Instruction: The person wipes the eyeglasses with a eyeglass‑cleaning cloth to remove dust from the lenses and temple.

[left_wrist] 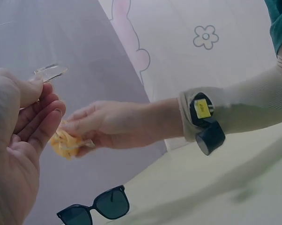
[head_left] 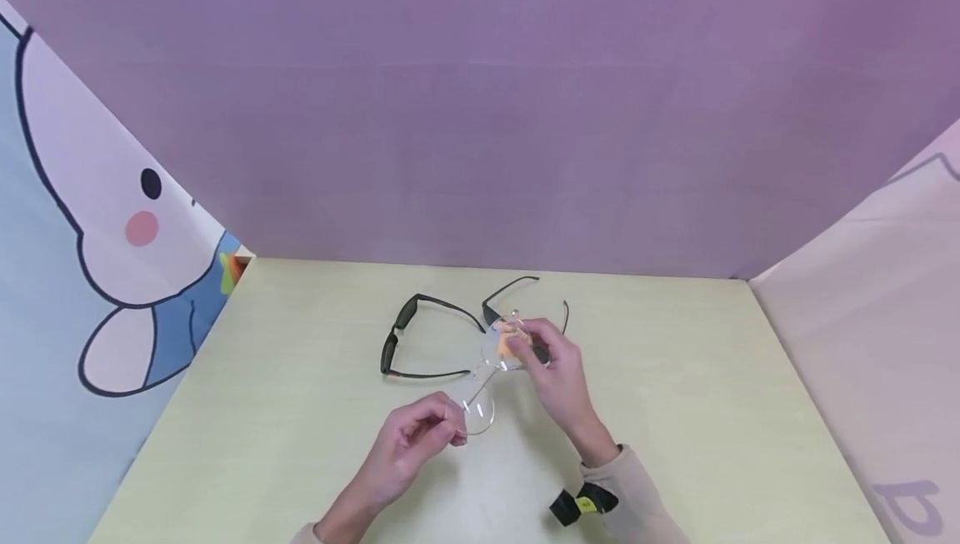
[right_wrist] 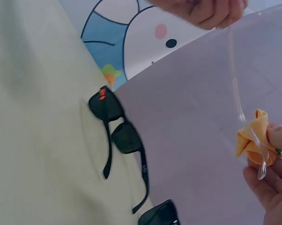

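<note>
My left hand [head_left: 408, 440] pinches one side of a pair of clear, thin-framed eyeglasses [head_left: 482, 412], raised above the table. At the other lens, my right hand [head_left: 558, 373] pinches a folded orange-yellow cloth [right_wrist: 256, 138] between thumb and fingers. In the head view part of that cloth shows through the lens. A clear temple arm of the eyeglasses crosses in front of the cloth in the right wrist view. Black sunglasses [head_left: 389, 350] lie on the table to the left of the eyeglasses. A second dark pair of sunglasses [head_left: 491, 314] is partly hidden behind the right hand.
The pale table [head_left: 300, 327] meets a purple back wall [head_left: 480, 111] and printed side panels, the left one with a cartoon figure [head_left: 120, 227]. A black strapped device [head_left: 585, 504] with a yellow label sits on the right wrist, over the sleeve cuff.
</note>
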The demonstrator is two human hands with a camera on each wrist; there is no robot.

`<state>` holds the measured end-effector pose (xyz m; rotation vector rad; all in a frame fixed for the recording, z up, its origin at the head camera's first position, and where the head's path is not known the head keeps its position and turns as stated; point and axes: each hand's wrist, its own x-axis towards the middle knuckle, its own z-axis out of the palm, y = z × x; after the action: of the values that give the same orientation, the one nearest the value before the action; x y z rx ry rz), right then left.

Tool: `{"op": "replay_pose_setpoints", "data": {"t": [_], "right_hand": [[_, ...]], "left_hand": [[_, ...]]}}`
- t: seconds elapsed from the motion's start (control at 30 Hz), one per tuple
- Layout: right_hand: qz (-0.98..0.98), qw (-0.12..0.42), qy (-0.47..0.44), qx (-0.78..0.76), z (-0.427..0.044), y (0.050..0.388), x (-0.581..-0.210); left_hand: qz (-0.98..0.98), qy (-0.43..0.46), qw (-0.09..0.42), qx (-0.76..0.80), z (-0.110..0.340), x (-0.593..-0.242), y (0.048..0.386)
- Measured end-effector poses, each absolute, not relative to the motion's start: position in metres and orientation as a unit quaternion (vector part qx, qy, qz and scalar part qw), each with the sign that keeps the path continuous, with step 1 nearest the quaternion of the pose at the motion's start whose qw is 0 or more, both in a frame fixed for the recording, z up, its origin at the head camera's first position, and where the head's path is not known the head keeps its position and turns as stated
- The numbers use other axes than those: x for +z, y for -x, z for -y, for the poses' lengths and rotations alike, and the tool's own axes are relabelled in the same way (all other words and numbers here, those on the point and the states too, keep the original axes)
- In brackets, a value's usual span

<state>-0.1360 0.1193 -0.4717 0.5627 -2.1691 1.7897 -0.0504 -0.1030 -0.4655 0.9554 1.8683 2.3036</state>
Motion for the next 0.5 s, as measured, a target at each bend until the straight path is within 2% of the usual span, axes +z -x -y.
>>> {"op": "replay_pose_setpoints", "data": {"t": [0.37, 0.5], "right_hand": [[0.780, 0.072, -0.190, 0.592, -0.1272, 0.1356, -0.4791], [0.794, 0.075, -0.178, 0.576, -0.1290, 0.1344, -0.4786]], "left_hand": [[-0.613, -0.311, 0.001, 0.726, 0.1052, -0.4685, 0.0507], [-0.612, -0.309, 0.001, 0.728, 0.1051, -0.4691, 0.0504]]}}
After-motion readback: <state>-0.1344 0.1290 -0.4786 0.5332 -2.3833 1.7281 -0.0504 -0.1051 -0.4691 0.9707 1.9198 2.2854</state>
